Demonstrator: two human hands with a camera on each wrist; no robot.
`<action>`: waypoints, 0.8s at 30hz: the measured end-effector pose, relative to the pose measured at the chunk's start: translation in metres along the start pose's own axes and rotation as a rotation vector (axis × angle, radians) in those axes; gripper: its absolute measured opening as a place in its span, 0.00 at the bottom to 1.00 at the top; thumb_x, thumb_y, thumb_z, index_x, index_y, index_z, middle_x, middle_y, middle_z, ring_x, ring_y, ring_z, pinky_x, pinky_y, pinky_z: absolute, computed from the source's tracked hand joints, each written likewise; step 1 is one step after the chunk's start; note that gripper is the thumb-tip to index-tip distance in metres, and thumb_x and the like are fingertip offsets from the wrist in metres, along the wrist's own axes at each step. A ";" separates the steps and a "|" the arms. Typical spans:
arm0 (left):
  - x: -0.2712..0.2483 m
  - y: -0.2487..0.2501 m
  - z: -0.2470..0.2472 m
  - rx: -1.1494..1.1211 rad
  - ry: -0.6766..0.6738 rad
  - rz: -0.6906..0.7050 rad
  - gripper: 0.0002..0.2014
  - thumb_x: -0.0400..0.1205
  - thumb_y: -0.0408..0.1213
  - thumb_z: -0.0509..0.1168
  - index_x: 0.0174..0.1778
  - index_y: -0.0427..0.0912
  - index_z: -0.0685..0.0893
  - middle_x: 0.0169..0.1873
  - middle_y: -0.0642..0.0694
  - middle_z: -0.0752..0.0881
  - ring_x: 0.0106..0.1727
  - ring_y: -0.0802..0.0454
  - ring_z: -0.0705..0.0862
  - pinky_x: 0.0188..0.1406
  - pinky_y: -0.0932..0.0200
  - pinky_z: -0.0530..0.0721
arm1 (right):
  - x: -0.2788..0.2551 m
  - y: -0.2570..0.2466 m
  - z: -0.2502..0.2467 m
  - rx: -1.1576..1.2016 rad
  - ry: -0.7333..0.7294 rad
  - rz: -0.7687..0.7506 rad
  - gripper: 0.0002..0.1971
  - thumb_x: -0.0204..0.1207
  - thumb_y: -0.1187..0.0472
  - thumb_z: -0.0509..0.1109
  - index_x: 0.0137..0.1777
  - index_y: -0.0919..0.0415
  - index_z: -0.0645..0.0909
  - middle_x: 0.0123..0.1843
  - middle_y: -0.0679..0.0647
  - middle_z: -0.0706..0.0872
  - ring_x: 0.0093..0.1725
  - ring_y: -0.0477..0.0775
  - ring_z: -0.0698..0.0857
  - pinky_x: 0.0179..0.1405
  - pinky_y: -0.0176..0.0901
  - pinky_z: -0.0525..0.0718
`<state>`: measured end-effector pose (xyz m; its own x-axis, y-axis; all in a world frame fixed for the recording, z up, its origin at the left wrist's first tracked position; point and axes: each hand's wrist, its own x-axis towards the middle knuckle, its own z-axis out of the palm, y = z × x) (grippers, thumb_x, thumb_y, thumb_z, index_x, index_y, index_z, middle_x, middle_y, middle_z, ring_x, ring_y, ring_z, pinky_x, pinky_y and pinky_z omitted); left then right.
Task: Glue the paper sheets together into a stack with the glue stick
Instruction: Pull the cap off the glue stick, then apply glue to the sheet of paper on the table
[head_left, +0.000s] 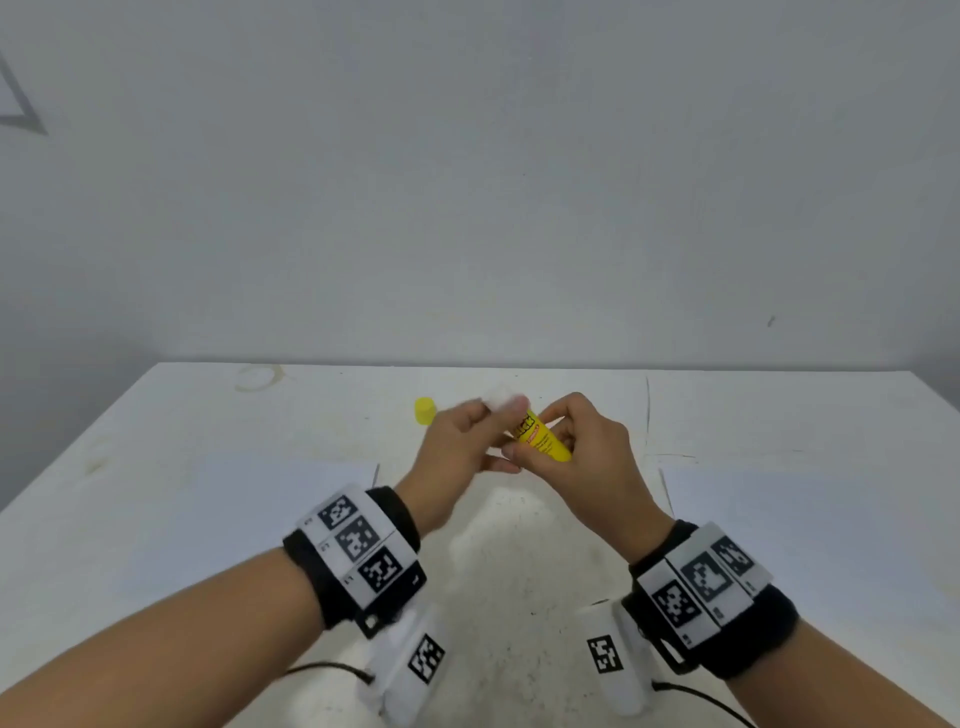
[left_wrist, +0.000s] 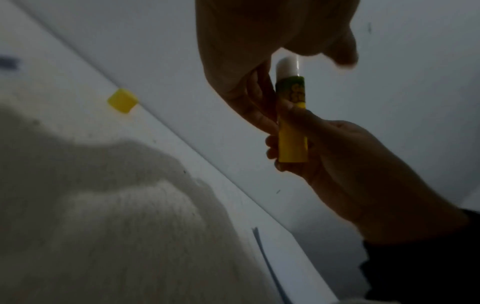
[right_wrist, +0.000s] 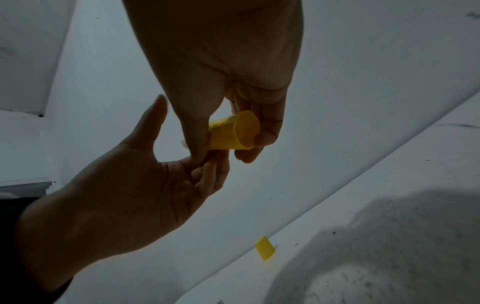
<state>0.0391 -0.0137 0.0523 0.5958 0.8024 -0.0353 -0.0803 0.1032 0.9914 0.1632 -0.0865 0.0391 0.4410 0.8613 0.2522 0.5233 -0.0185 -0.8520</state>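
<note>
Head view: both hands are hovering above the table (head_left: 519, 545), near its far edge. The right hand (head_left: 582, 452) is gripping the yellow glue stick (head_left: 543, 441) by its barrel, white glue tip exposed. The left hand (head_left: 462, 447) is touching the barrel, fingers loosely extended. The yellow cap (head_left: 425, 410) is lying just left of the hands. Paper sheets (head_left: 249, 514) are lying flat on either side.

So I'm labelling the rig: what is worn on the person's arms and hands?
Left hand and right hand are bare, no sleeves. Each wrist has a black band with white square-marker tags, a white camera unit beneath, and a thin black cable.
</note>
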 end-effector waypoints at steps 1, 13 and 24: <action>-0.004 -0.003 0.001 -0.028 -0.009 -0.003 0.12 0.72 0.40 0.72 0.44 0.34 0.86 0.38 0.43 0.90 0.39 0.51 0.89 0.41 0.58 0.88 | -0.002 -0.001 0.002 0.009 0.001 -0.008 0.20 0.65 0.53 0.82 0.47 0.56 0.74 0.32 0.51 0.84 0.28 0.41 0.78 0.27 0.32 0.75; -0.019 -0.007 -0.021 -0.180 -0.088 0.130 0.15 0.69 0.33 0.69 0.52 0.37 0.85 0.43 0.47 0.91 0.47 0.52 0.89 0.49 0.63 0.85 | -0.032 0.001 -0.008 0.724 -0.102 0.255 0.21 0.70 0.60 0.73 0.61 0.63 0.73 0.44 0.62 0.90 0.38 0.55 0.89 0.42 0.42 0.86; -0.023 -0.012 -0.010 -0.206 -0.176 0.131 0.12 0.74 0.31 0.69 0.54 0.36 0.83 0.44 0.48 0.91 0.47 0.52 0.89 0.51 0.61 0.85 | -0.050 0.008 -0.016 0.709 -0.195 0.235 0.28 0.74 0.51 0.68 0.71 0.62 0.67 0.39 0.60 0.88 0.29 0.51 0.80 0.38 0.42 0.82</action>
<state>0.0182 -0.0277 0.0400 0.6973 0.7046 0.1312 -0.3152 0.1371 0.9391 0.1566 -0.1380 0.0266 0.3118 0.9501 -0.0011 -0.1900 0.0612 -0.9799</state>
